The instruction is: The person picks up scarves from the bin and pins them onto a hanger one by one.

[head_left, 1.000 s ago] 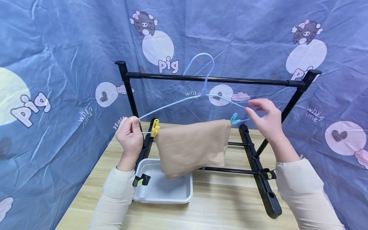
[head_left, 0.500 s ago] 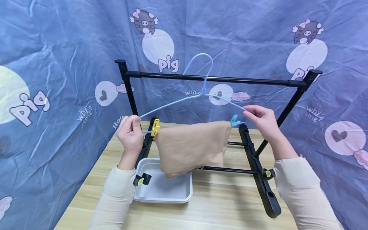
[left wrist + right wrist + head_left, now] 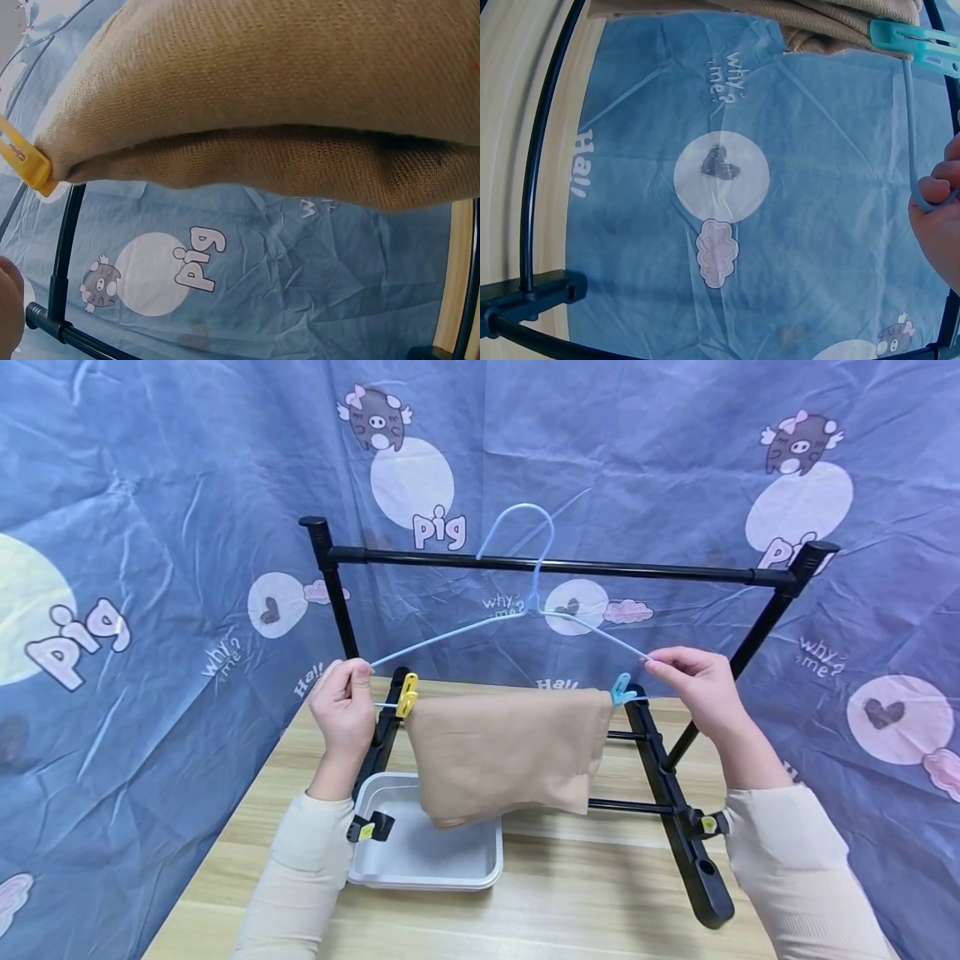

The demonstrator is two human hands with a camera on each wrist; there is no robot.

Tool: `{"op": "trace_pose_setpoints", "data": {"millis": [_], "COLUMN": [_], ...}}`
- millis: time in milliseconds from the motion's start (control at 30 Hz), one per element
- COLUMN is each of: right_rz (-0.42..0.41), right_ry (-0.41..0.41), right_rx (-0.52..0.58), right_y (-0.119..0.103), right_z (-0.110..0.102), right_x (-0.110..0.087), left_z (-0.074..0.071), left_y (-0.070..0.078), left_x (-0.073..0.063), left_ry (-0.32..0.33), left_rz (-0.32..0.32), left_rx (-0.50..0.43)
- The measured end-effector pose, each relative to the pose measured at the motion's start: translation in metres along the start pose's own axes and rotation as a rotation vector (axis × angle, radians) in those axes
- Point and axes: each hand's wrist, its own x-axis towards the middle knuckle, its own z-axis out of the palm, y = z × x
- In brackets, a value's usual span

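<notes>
A light blue clothes hanger spans between the two hands in the head view. My left hand grips its left end with curled fingers; at the opposite end my right hand pinches the wire. Folded tan cloth hangs from the lower wire, held by a yellow clothespin on the left and a turquoise clothespin on the right. The hook rises above the black rail, its stem crossing in front and its tip meeting the rail's upper edge. In the right wrist view, fingers curl at the hanger's corner.
The rail belongs to a black rack, whose right foot extends forward on the wooden table. A pale grey basin sits below the cloth, partly covered by it in the head view. Behind the rack hangs a blue printed curtain.
My right hand first closed thumb and fingers on the hanger's wire, then moved slightly right and down. The hanger's right side, turquoise clothespin and hook sank a little. The left hand barely moved.
</notes>
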Motion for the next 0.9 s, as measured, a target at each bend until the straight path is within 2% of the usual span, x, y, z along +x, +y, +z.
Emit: {"op": "trace_pose_setpoints", "data": {"millis": [200,367,467,633,767,900], "right_rz": [0.002,-0.038,-0.065,-0.077,-0.086,-0.098], "right_ry": [0.043,0.1,0.138,0.173,0.187,0.188], "right_rx": [0.193,0.333,0.4,0.521,0.574,0.593], "right_y": [-0.003,-0.006,-0.008,-0.01,-0.011,-0.014], "right_z": [0.001,0.004,0.005,0.003,0.001,-0.002], "right_x": [-0.009,-0.014,-0.017,-0.023,-0.028,-0.032], "left_z": [0.001,0.002,0.002,0.001,-0.001,-0.002], "left_y": [-0.004,-0.003,0.002,0.019,0.026,0.019], "left_x": [-0.001,-0.001,0.002,0.01,0.014,0.014], "left_ry": [-0.045,-0.104,-0.159,-0.244,-0.311,-0.377], "left_rz": [-0.055,-0.141,-0.201,-0.291,-0.35,-0.404], "left_rx": [-0.03,-0.076,-0.113,-0.17,-0.169,-0.194]}}
